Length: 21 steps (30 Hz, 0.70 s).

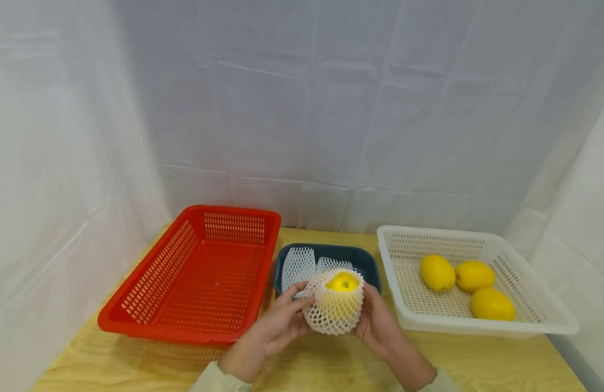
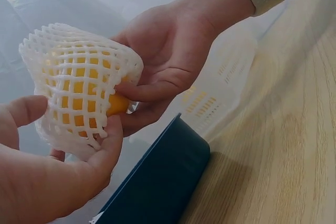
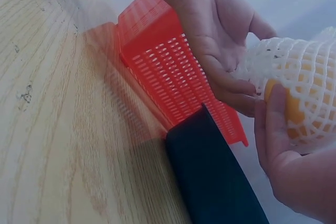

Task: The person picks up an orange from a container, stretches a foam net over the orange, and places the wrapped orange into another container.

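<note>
Head view: I saw red basket (image 1: 223, 256) at L; L hand (image 1: 284, 321) & R hand (image 1: 378, 321) gripping yellow fruit (image 1: 344, 282), seemingly near-sleeved in foam net (image 1: 333, 314), by tray (image 1: 366, 260) w/ spare nets (image 1: 299, 265); white basket (image 1: 453, 322) R, 3 bare fruits (image 1: 437, 272) prob. left.

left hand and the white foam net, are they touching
Touching. The left wrist view shows the left hand holding the white foam net, its fingers against the mesh with no gap.

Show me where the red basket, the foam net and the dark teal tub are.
Red basket (image 1: 203, 286): head view, on its bare slotted floor.
Foam net (image 1: 331, 314): head view, on its near side.
Dark teal tub (image 3: 212, 171): right wrist view, on its outer wall.
</note>
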Each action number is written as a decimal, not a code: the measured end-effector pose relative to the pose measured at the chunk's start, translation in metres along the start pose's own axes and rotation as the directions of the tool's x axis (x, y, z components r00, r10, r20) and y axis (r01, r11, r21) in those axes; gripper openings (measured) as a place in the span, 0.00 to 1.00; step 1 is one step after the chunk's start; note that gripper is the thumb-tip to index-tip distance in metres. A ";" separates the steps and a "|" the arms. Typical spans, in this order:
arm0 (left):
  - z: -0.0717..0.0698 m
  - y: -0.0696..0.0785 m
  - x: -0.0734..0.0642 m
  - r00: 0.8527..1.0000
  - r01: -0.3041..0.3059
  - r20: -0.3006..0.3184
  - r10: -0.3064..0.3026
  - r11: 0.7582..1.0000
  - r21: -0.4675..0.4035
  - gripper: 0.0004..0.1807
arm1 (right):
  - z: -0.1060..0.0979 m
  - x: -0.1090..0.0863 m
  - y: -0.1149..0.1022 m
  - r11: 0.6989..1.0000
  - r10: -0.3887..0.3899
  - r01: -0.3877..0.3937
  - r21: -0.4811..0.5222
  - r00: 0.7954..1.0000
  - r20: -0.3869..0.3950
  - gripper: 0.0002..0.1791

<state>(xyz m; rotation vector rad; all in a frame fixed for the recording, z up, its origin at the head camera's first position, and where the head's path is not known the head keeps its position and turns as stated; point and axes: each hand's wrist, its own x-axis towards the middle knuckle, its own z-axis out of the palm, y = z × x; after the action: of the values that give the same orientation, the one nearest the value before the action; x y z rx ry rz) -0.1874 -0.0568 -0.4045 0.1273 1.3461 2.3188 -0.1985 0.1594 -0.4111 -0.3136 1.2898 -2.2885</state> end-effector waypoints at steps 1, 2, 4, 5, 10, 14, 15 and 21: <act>0.000 0.000 0.000 1.000 0.000 0.003 0.000 1.000 -0.006 0.22 | 0.000 0.000 0.000 1.000 -0.009 0.009 0.000 1.000 0.012 0.25; 0.001 0.000 0.000 1.000 0.000 0.004 0.000 1.000 -0.012 0.20 | 0.000 0.000 0.000 1.000 -0.016 0.016 -0.002 1.000 0.021 0.25; 0.001 0.000 -0.001 1.000 -0.005 0.016 0.005 1.000 -0.019 0.17 | -0.001 0.000 0.001 0.999 -0.030 0.030 -0.015 0.999 0.033 0.25; 0.001 0.000 -0.001 1.000 -0.008 0.020 0.009 1.000 -0.022 0.15 | -0.001 0.000 0.001 0.999 -0.033 0.034 -0.023 0.999 0.034 0.25; 0.003 0.000 -0.002 1.000 -0.016 0.013 0.017 1.000 -0.024 0.13 | 0.002 0.000 0.001 0.997 -0.034 0.033 -0.064 0.999 -0.005 0.27; 0.004 0.000 -0.001 1.000 -0.008 -0.001 0.008 0.999 -0.047 0.13 | 0.005 0.002 0.003 0.994 -0.021 0.011 -0.112 0.996 -0.088 0.21; 0.004 0.000 -0.001 1.000 -0.007 -0.004 0.006 0.999 -0.054 0.13 | 0.006 0.003 0.004 0.992 -0.015 0.002 -0.125 0.994 -0.110 0.20; 0.003 -0.001 -0.002 1.000 -0.003 -0.016 0.002 0.997 -0.073 0.13 | 0.005 0.003 0.007 0.989 0.011 -0.037 -0.142 0.984 -0.180 0.19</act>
<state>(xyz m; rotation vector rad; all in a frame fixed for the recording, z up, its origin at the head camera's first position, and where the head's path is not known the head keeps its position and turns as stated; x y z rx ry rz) -0.1844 -0.0543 -0.4037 0.0874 1.2679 2.3722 -0.1969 0.1510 -0.4140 -0.1428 1.5446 -2.2494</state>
